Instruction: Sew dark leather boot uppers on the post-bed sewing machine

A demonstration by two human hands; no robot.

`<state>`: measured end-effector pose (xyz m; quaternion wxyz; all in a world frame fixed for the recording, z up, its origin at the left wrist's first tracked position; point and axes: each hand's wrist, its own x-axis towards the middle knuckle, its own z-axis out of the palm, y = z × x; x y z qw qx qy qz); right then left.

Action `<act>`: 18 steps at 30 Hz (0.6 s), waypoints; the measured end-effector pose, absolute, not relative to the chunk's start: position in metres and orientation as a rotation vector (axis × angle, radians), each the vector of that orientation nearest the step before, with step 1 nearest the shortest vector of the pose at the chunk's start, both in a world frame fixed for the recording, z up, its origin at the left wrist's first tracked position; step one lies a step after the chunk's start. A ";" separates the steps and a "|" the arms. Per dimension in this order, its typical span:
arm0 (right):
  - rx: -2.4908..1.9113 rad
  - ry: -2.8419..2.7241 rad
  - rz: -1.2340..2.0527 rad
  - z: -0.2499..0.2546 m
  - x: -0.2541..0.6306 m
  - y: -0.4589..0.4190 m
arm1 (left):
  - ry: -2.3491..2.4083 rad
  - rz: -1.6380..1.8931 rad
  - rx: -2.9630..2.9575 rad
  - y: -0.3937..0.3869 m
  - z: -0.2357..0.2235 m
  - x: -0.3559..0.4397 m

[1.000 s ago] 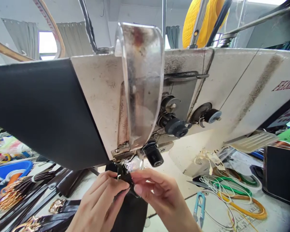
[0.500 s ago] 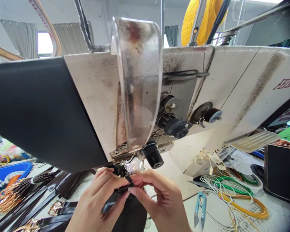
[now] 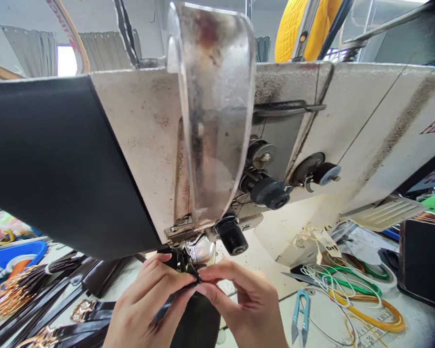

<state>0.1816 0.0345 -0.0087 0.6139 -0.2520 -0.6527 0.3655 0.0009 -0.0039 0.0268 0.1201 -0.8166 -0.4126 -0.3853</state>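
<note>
Below the needle area of a white sewing machine (image 3: 145, 121), both hands meet fingertip to fingertip. My left hand (image 3: 148, 299) is closed, thumb and forefinger pinching a black strap (image 3: 163, 309) that runs back under its palm. From the other side my right hand (image 3: 242, 299) pinches the end of the same strap. The exact shape of the strap's end is hidden by the fingers. A larger black piece (image 3: 199, 319), perhaps leather, hangs or lies beneath the hands. Just above them, a small lit lamp (image 3: 203, 250) glows beside the presser foot area.
Blue thread snips (image 3: 300, 314) lie at the right, near green-handled scissors (image 3: 351, 280) and a coil of yellow cord (image 3: 384, 309). On the left are black straps with gold clasps (image 3: 83, 309) and a blue tray (image 3: 20, 256). A clear guard (image 3: 217, 116) projects from the machine.
The view has shifted slightly, so the machine's parts sit a little further right. My fingertips have drawn closer together on the strap; both hands keep their pinch.
</note>
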 end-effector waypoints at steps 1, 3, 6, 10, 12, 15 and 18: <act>-0.559 -1.562 0.750 -0.009 0.183 0.035 | -1.206 -1.134 -2.375 -0.005 0.026 0.001; -0.482 -1.652 0.579 -0.010 0.186 0.034 | -1.191 -1.158 -2.359 -0.006 0.025 0.003; -0.380 -1.716 0.370 -0.014 0.189 0.031 | -1.149 -1.186 -2.328 -0.009 0.024 0.008; -0.335 -1.787 0.132 -0.022 0.192 0.027 | -1.075 -1.187 -2.233 -0.014 0.018 0.013; -0.333 -1.822 0.054 -0.027 0.192 0.027 | -1.077 -1.172 -2.221 -0.017 0.013 0.012; -0.336 -1.813 0.003 -0.031 0.192 0.028 | -1.073 -1.161 -2.262 -0.021 0.005 0.007; -0.349 -1.853 -0.018 -0.029 0.190 0.030 | -0.993 -1.071 -2.296 -0.021 0.003 0.003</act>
